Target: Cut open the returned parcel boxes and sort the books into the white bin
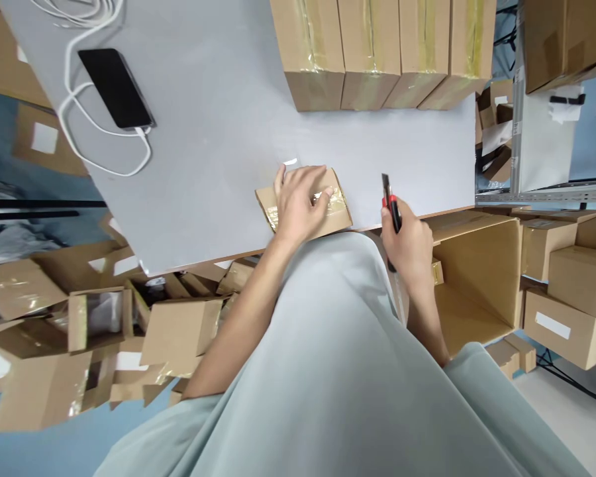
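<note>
A small, flat cardboard box (pixel 338 211) with shiny tape across it lies at the table's front edge. My left hand (pixel 302 202) rests over the box, fingers curled across its top and far edge, hiding its middle. To the right, my right hand (pixel 406 238) is closed around a red and black utility knife (pixel 395 213). The knife's dark blade points up and away from me, apart from the box. A small clear piece of plastic (pixel 291 161) shows just beyond my left fingers.
Several taped cardboard boxes (pixel 370 40) stand side by side at the table's back. A black phone (pixel 116 89) with a white cable (pixel 129 173) lies at left on the grey table (pixel 203 132). A large open carton (pixel 477 278) stands at right. Cartons (pixel 179 331) are piled below left.
</note>
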{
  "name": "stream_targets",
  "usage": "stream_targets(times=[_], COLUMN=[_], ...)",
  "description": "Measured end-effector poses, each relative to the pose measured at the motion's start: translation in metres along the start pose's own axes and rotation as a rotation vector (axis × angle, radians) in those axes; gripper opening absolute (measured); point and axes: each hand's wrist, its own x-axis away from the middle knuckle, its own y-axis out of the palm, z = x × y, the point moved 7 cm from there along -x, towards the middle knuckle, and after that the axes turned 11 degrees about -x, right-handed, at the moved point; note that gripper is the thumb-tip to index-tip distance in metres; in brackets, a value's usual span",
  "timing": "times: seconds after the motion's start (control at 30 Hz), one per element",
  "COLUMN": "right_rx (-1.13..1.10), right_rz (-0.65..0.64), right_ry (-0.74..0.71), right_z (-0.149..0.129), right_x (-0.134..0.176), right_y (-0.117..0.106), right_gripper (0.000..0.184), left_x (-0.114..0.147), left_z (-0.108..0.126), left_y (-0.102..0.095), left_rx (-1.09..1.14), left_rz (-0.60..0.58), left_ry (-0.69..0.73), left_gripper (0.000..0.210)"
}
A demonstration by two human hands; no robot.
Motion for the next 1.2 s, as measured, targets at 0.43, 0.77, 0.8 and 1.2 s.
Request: stream_targets(times=[0.43, 0.77, 0.8, 1.2], right_rx=[-0.871, -0.829, -0.793, -0.228], right_rz=[-0.407, -0.284, -0.231, 0.054], right_ry=[0.211, 0.046, 0.025, -0.072], right_z=[0.021, -0.003, 0.002, 0.04], right_x=[-0.118, -0.112, -0.114, -0.12], right_y=[0.174, 0.153, 0.141, 0.054], right_gripper=[0.013, 0.037, 0.036, 0.025], left_x=[0.056, 0.085, 0.082, 0.048], left_z=[-0.097, -0.129, -0.129, -0.12], left_y=[-0.079, -0.079, -0.069, 0.04], left_rx=[-0.115, -0.111, -0.077, 0.344], left_rz=[0.233, 0.315, 0.308, 0.103], left_ry=[-0.153, -0.319, -0.322, -0.32], left_gripper=[0.064, 0.075, 0.077, 0.091])
